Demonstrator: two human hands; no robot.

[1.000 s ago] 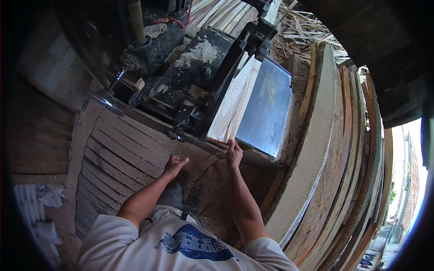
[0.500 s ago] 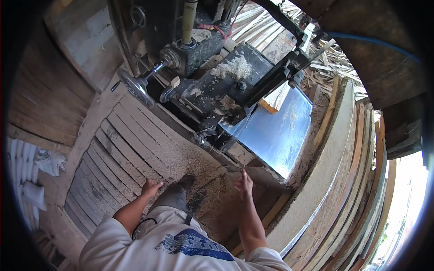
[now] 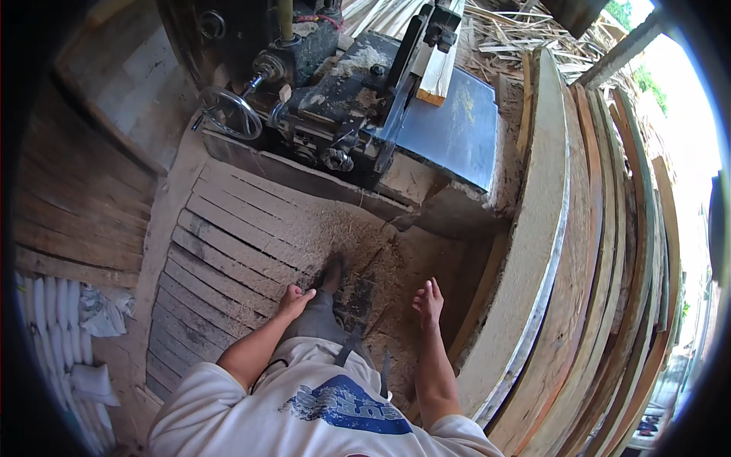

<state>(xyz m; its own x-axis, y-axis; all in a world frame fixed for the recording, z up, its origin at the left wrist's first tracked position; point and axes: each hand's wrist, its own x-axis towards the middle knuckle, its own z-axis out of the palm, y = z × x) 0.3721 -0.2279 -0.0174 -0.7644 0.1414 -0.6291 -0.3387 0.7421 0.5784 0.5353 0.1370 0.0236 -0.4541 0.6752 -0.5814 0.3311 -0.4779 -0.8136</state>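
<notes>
- A pale wooden piece (image 3: 437, 79) lies on a bluish metal table (image 3: 461, 131) at 1 o'clock of the view, its orange-brown end facing 6 o'clock and its length running toward 1 o'clock.
- Past that end, a black guide (image 3: 442, 35) partly hides the piece; a metal fence (image 3: 395, 114) runs along its 9 o'clock side, and I cannot tell whether the two touch.
- The right hand (image 3: 428, 302), at 5 o'clock, is well apart from the piece and the table; its fingers are loosely bent, the grip half wide, pointing toward 12 o'clock.
- The left hand (image 3: 295, 301), between 7 and 8 o'clock, is near the person's trousered leg (image 3: 314, 318); its fingers curl in and the thumb sticks out toward 2 o'clock. I cannot tell how tight its grip is.
- A dark machine bed (image 3: 346, 95) dusted with sawdust stands at 12 o'clock, with a metal handwheel (image 3: 251, 118) at 10 o'clock.
- Slatted flooring (image 3: 217, 270), powdered with sawdust, spreads from 8 to 9 o'clock.
- Long boards (image 3: 529, 251) stand in a curved row from 2 to 5 o'clock.
- Thin wooden offcuts (image 3: 506, 38) are heaped at 1 o'clock, beyond the table.
- White sacks (image 3: 65, 331) lie stacked at 8 o'clock.
</notes>
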